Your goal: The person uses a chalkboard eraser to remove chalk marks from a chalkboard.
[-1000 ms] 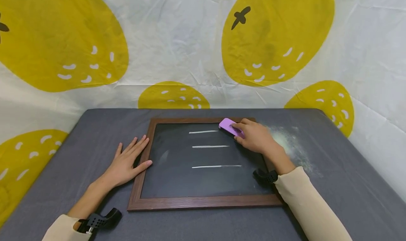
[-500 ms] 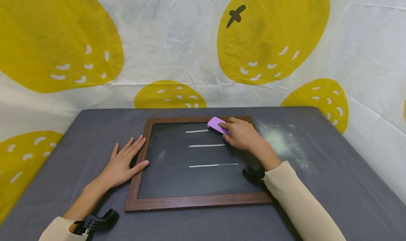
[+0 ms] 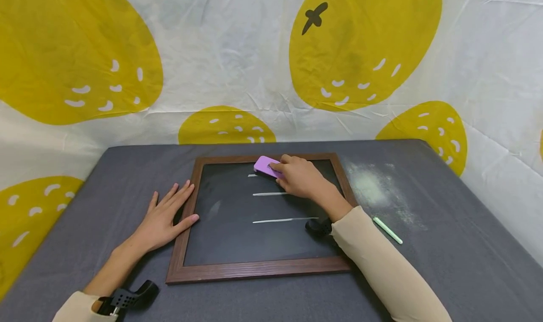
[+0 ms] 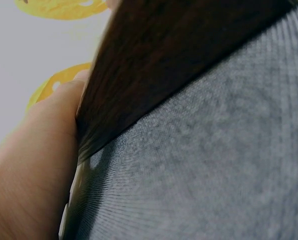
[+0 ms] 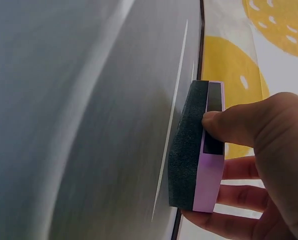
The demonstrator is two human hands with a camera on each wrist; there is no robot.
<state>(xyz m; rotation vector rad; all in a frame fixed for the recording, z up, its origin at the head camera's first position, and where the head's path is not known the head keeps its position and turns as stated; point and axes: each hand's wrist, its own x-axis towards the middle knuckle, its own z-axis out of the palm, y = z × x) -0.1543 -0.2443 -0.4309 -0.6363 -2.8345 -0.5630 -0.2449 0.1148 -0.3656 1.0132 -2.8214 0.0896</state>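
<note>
A small blackboard (image 3: 237,242) in a brown wooden frame lies on the grey table, with three white chalk lines across it. My right hand (image 3: 303,177) grips a purple chalkboard eraser (image 3: 264,164) over the top line, covering most of that line. The right wrist view shows the eraser's dark felt (image 5: 186,160) against the board and the thumb pressing its side. My left hand (image 3: 165,220) lies with fingers spread, its fingertips and thumb on the left side of the frame. Seen from the left wrist, the frame's dark edge (image 4: 139,65) stands beside that hand.
A pale green chalk stick (image 3: 388,230) lies on the table to the right, close by the right sleeve. Chalk dust (image 3: 371,187) is smeared on the grey cloth beyond it. A white curtain (image 3: 229,44) with yellow fruit prints hangs behind the table.
My right hand has slid the eraser leftward along the top line, leaving only a short bit showing at its left end. The chalk stick has come into sight. The left hand keeps its place.
</note>
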